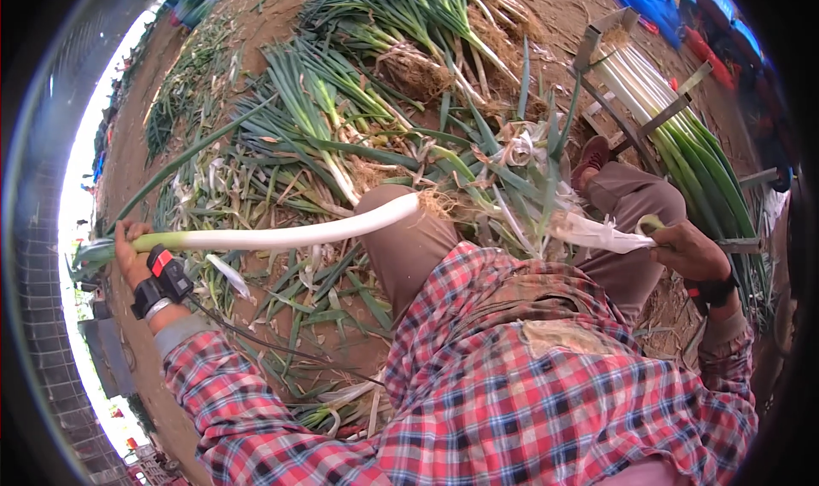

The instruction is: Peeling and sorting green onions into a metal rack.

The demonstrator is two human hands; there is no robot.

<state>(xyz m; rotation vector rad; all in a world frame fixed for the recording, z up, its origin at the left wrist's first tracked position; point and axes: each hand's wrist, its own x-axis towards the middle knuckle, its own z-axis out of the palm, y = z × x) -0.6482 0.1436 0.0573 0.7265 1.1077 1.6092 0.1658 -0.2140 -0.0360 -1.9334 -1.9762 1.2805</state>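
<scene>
My left hand [136,251] is closed round the leafy end of a long green onion [290,233]. Its white stalk stretches across to my left knee, and the root tuft [437,203] lies just past the knee. One long green leaf rises from my fist toward the upper right. Over on the right, my right hand [689,249] pinches a strip of pale, peeled onion skin [601,234], whose torn end hangs above my right leg. Both wrists wear dark bands; the left one carries a small black-and-red device [169,273].
Heaps of unpeeled green onions [311,111] with roots lie ahead on the soil. Stripped leaves [341,294] litter the ground around my legs. A metal rack [664,113] at the right holds a bundle of clean green onions [674,128]. A cable [273,347] runs from the left wrist device.
</scene>
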